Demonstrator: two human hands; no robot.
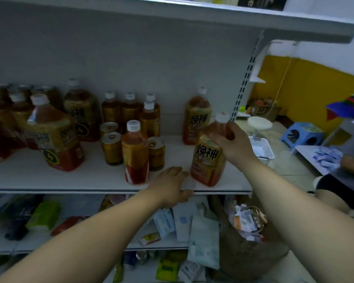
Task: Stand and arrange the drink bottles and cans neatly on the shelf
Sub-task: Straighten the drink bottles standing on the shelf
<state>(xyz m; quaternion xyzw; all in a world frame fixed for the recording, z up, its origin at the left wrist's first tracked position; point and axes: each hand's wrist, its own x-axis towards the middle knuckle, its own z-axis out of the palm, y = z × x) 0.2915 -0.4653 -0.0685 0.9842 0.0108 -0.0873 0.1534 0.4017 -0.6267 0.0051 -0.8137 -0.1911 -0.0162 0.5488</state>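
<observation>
My right hand grips the shoulder of a large amber tea bottle with a white cap, tilted slightly near the front right of the white shelf. A matching large bottle stands upright behind it. My left hand rests open on the shelf's front edge, next to a slimmer bottle. Three gold cans and several small bottles stand in the middle. More large bottles crowd the left.
An upper shelf overhangs. Below, a lower shelf holds packets, boxes and a brown bag. To the right are a white basket, a blue stool and a seated person.
</observation>
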